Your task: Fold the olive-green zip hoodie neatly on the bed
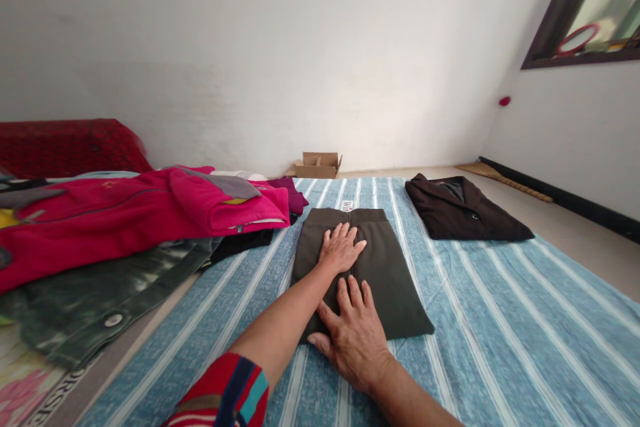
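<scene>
A dark olive jacket (390,273), folded into a flat rectangle with a zip down its middle, lies in front of me on a blue striped sheet (240,320). My left hand (341,248) rests flat on its upper part, fingers spread, near the collar edge. Closer to me, my right hand (356,330) presses on the lower part with its fingers apart, its heel reaching past the jacket's near edge. Neither hand grips anything. The left forearm hides part of the jacket's left side.
A dark brown folded coat (465,210) lies to the right. Heaped at the left are a pink fleece jacket (135,213) and a dark green denim garment (105,293). Against the wall stands an open cardboard box (320,167). A red patterned item (70,147) sits far left.
</scene>
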Motion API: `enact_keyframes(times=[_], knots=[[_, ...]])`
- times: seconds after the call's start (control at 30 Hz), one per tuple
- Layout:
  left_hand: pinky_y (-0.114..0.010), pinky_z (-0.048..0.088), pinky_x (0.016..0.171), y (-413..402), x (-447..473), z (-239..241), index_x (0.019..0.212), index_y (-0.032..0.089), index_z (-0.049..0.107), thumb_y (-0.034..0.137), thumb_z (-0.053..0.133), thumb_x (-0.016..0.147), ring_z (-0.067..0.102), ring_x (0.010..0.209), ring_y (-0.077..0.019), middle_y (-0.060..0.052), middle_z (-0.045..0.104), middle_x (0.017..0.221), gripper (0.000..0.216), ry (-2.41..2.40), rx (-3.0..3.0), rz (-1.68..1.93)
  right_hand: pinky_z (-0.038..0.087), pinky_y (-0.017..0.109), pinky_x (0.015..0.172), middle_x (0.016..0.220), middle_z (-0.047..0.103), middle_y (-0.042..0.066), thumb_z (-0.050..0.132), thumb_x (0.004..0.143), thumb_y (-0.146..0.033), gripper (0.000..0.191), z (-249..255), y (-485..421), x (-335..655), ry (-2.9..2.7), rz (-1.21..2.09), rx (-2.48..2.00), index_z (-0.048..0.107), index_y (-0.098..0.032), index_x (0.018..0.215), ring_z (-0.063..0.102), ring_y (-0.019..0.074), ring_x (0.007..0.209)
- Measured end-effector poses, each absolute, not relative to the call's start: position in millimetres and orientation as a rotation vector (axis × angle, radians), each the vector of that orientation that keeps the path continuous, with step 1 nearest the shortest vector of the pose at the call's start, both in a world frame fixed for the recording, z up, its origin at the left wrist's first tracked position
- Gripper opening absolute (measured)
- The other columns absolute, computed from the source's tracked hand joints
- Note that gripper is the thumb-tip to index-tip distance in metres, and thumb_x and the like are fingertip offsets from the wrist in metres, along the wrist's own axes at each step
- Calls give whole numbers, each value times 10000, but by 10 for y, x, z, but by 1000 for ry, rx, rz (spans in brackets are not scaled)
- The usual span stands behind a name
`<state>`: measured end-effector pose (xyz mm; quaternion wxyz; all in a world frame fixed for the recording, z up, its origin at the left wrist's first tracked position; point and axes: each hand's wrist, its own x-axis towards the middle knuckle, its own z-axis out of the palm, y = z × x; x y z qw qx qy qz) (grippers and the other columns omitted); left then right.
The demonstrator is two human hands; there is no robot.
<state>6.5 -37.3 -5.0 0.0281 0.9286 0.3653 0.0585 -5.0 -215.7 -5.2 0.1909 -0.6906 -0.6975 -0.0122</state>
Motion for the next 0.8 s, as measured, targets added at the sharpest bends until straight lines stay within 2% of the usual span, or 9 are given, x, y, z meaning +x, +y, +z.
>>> enact_keyframes(times=[0.8], knots=[[-499,158,1106,-383,60,-61,1393,213,358,564,209,911,196,1391,-242,-80,285,1504,614,1122,2863,201,210,604,1047,1439,377,155,328,878,-625,588,-11,-2172,-50,-1976,-9,-1973,434,-305,1360,284,373,1338]])
